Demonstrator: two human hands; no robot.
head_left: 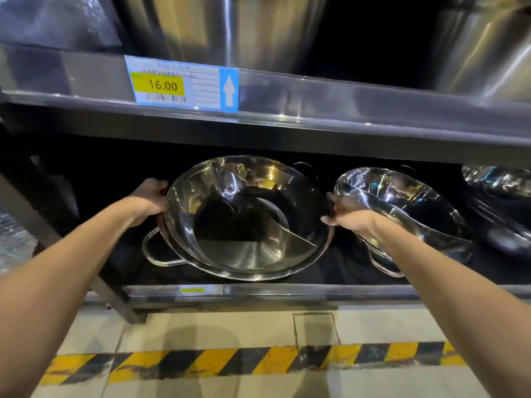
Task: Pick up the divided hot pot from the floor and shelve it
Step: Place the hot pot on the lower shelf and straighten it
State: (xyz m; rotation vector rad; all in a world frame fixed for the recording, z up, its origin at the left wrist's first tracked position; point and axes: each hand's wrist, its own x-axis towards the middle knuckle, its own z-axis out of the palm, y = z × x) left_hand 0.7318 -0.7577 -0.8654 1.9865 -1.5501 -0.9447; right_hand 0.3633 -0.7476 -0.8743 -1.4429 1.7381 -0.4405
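The divided hot pot is a shiny steel pan with an S-shaped divider. It is tilted toward me inside the bottom shelf, resting on another pan whose loop handle sticks out at lower left. My left hand grips the pot's left rim. My right hand grips its right rim.
Another stack of steel pots leans just right of my right hand, with wrapped pots beyond. The upper shelf edge with a 16.00 price tag overhangs closely. Tall steel stockpots stand above. Hazard tape crosses the floor.
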